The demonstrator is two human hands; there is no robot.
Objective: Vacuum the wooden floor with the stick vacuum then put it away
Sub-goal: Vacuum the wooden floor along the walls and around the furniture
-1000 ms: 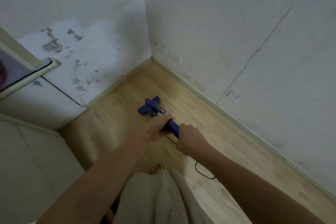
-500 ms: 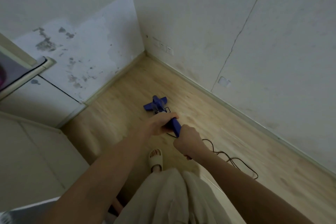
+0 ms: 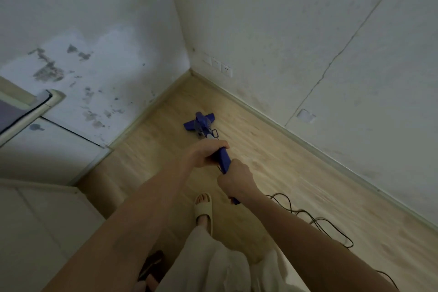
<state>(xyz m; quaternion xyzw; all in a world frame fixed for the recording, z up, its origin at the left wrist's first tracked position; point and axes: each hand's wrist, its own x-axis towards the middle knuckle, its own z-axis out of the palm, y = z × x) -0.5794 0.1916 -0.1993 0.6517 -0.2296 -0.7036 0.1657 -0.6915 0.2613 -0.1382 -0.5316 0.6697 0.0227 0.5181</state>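
A blue stick vacuum [image 3: 201,124] stands with its floor head on the light wooden floor [image 3: 272,156], pointing toward the room's corner. My left hand [image 3: 203,153] grips the upper part of the blue handle. My right hand [image 3: 237,179] grips the handle's rear end, just behind the left. The shaft between the hands and the head is mostly hidden by my left hand. A black power cord [image 3: 315,218] trails from the handle across the floor to the right.
White walls meet at the corner [image 3: 189,71], with wall sockets [image 3: 219,65] low on the right wall. White furniture [image 3: 35,144] stands at the left. My sandalled foot [image 3: 203,208] is on the floor below the hands.
The view has shifted and the vacuum head sits farther out toward the corner than half a second ago. More of the cord and my foot show. Both hands keep their grip.
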